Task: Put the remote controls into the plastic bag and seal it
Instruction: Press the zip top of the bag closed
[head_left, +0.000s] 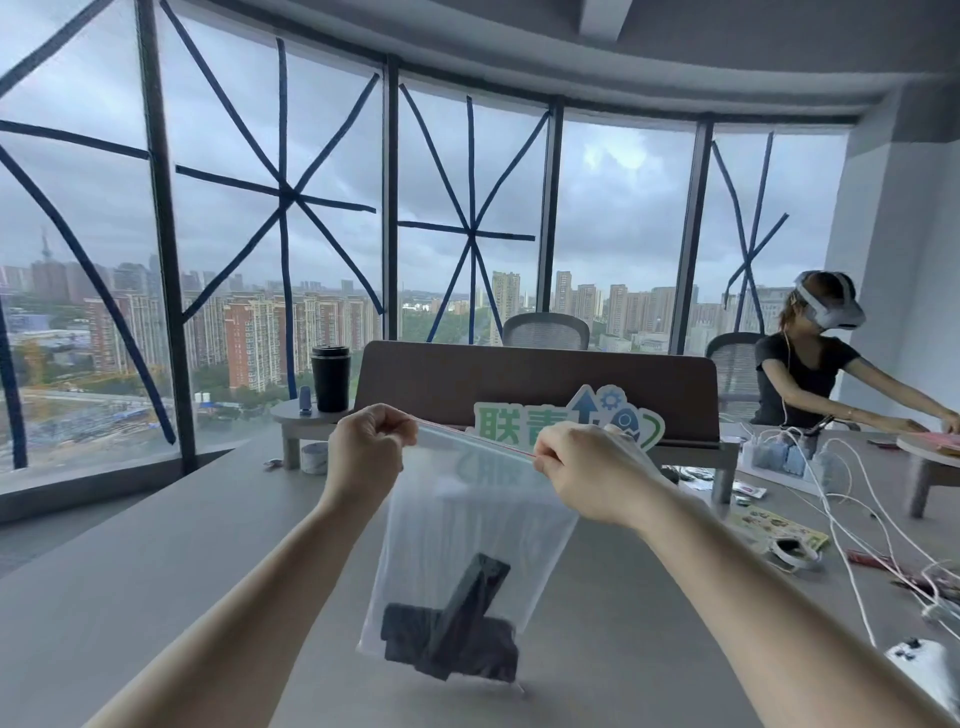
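Observation:
A clear plastic bag (467, 525) with a red zip strip along its top hangs above the grey table (171, 561). Dark remote controls (452, 623) lie crossed at the bottom of the bag, one leaning upright over the others. My left hand (371, 452) pinches the left end of the zip strip. My right hand (582, 467) pinches the strip further right. The strip runs taut between the two hands. The bag's lower corner hangs just over the tabletop.
Behind the bag stand a brown divider (535, 384) and a green-and-blue sign (566, 415). A black cup (331, 376) sits on a small riser at the left. White cables (852, 499), tape rolls and a white controller (919, 660) crowd the right side. Another person (815, 374) works at far right.

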